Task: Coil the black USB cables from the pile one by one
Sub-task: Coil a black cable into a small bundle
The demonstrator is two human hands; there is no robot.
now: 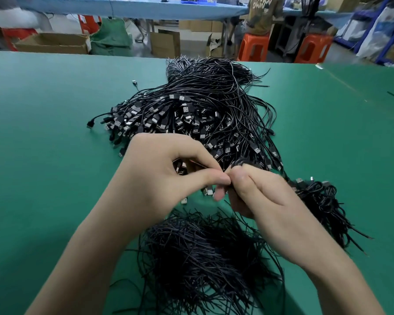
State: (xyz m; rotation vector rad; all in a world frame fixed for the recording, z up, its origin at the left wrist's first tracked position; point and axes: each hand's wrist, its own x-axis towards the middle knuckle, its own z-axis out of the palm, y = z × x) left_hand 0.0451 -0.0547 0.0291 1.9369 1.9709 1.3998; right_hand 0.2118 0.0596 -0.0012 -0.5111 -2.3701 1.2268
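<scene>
Worked at the middle of the green bench. Pinched a small black coil in the grip of the right hand, thumb pressed down against curled fingers. Held the left hand at 9 o'clock of it, thumb and forefinger pressed together tip to tip, touching the right thumb. Seemed to nip a thin strand there; too fine and blurred to tell cable end from tie.

Had the big pile of USB cables at 12 o'clock, just beyond the knuckles, plugs bunched on its near side and tails fanned toward 1 o'clock. Had a heap of short black strands at 6 o'clock, under the wrists, and a cluster of coiled cables at 4 o'clock.

Risked, by judgement:
- Springing the coil open if either pinch eased, since stiff loops tend to unwind.
- Dragging neighbours from the pile through a snagged tail.
- Losing a dropped coil in the heap below.
</scene>
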